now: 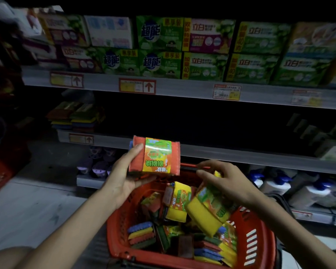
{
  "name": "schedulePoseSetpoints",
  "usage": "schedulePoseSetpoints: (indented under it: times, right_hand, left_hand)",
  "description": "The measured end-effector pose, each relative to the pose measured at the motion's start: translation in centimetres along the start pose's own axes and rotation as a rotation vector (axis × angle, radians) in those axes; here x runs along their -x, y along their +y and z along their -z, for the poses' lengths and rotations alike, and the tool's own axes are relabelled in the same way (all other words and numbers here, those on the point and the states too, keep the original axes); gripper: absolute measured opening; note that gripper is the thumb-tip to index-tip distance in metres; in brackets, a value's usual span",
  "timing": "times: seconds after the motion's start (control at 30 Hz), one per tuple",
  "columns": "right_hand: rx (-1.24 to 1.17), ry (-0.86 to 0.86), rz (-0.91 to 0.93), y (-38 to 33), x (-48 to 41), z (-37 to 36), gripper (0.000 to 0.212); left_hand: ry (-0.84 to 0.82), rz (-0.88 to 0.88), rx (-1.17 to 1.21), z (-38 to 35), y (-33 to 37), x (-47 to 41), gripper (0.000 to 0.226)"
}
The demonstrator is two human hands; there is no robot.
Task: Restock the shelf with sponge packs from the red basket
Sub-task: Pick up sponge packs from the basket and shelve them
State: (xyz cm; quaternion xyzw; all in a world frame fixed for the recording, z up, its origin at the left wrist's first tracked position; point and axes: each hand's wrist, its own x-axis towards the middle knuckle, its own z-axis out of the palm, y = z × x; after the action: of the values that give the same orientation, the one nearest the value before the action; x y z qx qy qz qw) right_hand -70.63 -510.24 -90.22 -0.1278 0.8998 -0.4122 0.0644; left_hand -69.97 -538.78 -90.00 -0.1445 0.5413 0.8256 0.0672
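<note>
Left hand (pixel 124 172) grips 1 orange sponge pack (pixel 154 156), long axis level, just short of the dark shelf (pixel 221 154) straight beyond it; right hand (pixel 228 181) clasps 1 yellow sponge pack (pixel 204 214) lower, over the red basket (pixel 261 228).

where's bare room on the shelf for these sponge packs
The middle shelf looks bare, though dark, between the stacked sponge packs at left and the packages at right. The soap boxes above are packed tight.
</note>
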Motion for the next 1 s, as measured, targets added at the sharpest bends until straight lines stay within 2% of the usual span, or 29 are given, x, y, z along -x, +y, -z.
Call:
schedulePoseSetpoints:
  times: [0.07,0.17,0.23,0.37,0.43,0.5,0.57,0.63,0.73,0.83,0.93,1.0]
  right_hand:
    - [0.045,-0.015,0.037,-0.4,-0.7,-0.5,0.058]
    - [-0.039,-0.030,0.075,-1.0,-1.9,-1.5,0.076]
    - [-0.058,-0.051,0.095,-1.4,-2.6,-2.1,0.072]
    - [-0.134,-0.128,0.075,-2.7,-3.2,-3.4,0.047]
    - [-0.091,-0.120,0.079,-3.0,-3.4,-4.1,0.039]
    - [-0.066,-0.098,0.073,-3.3,-3.7,-4.8,0.035]
    - [-0.091,-0.080,0.054,-3.7,-4.0,-5.2,0.031]
    - [-0.102,-0.075,0.043,-4.1,-4.2,-5.6,0.028]
    - [-0.115,-0.080,0.023,-4.4,-4.8,-6.1,0.025]
    - [-0.101,-0.074,0.029,-5.1,-5.8,-6.9,0.024]
    - [-0.123,-0.058,0.070,-6.2,-7.2,-7.9,0.016]
    - [-0.176,-0.036,0.091,-6.9,-8.0,-8.9,0.025]
  left_hand:
    - [0.024,0.007,-0.054,0.3,0.3,-0.4,0.045]
    - [0.036,0.033,-0.095,0.8,0.8,-1.1,0.060]
    - [0.056,0.024,-0.113,1.0,0.9,-1.4,0.069]
    - [0.118,-0.008,-0.180,1.7,0.8,-1.7,0.081]
    - [0.126,-0.016,-0.163,1.9,1.1,-1.5,0.085]
    - [0.092,-0.032,-0.104,2.1,1.2,-1.5,0.090]
    - [0.028,-0.035,-0.078,2.2,1.5,-1.2,0.080]
    - [-0.076,0.013,-0.191,2.8,1.8,-0.8,0.075]
    - [-0.165,0.072,-0.320,3.9,2.0,-0.6,0.094]
    - [-0.103,0.026,-0.304,4.6,2.3,-1.2,0.101]
    - [0.007,-0.043,-0.226,5.3,3.0,-2.3,0.096]
    - [0.077,-0.078,-0.182,5.8,3.6,-3.1,0.085]
